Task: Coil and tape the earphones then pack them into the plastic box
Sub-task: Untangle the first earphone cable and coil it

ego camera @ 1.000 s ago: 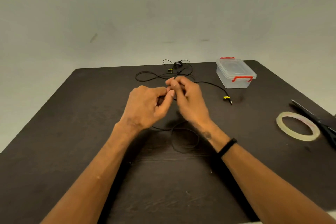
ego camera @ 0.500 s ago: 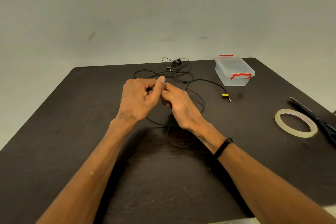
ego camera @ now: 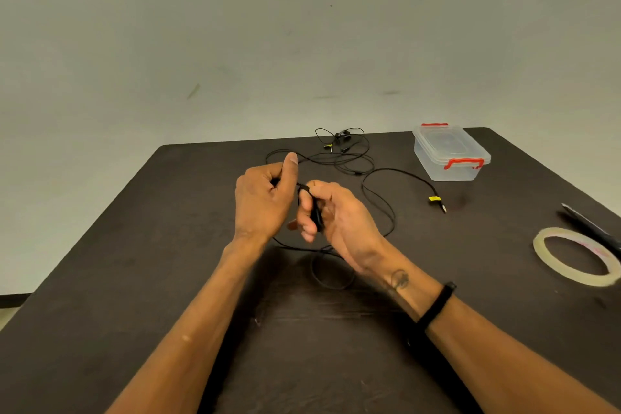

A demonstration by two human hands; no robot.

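Note:
Black earphones lie tangled on the dark table, their cable [ego camera: 379, 202] looping from the far edge toward me and ending in a jack with a yellow tag [ego camera: 435, 199]. My left hand [ego camera: 263, 200] is closed around part of the cable, thumb raised. My right hand [ego camera: 336, 215] is turned palm-up beside it, pinching a small wound bundle of the cable between thumb and fingers. A loose loop [ego camera: 331, 270] rests on the table under my wrists. The clear plastic box [ego camera: 450, 153], lid on with red clips, stands at the far right.
A roll of clear tape [ego camera: 576, 257] lies flat at the right, with black scissors [ego camera: 594, 228] just beyond it at the table's right edge. A second earphone tangle [ego camera: 341, 141] lies at the far edge. A plain wall is behind.
Both hands have lifted slightly and my right hand has rotated palm-up, winding cable around its fingers. The cable loop on the right has drawn closer to my hands.

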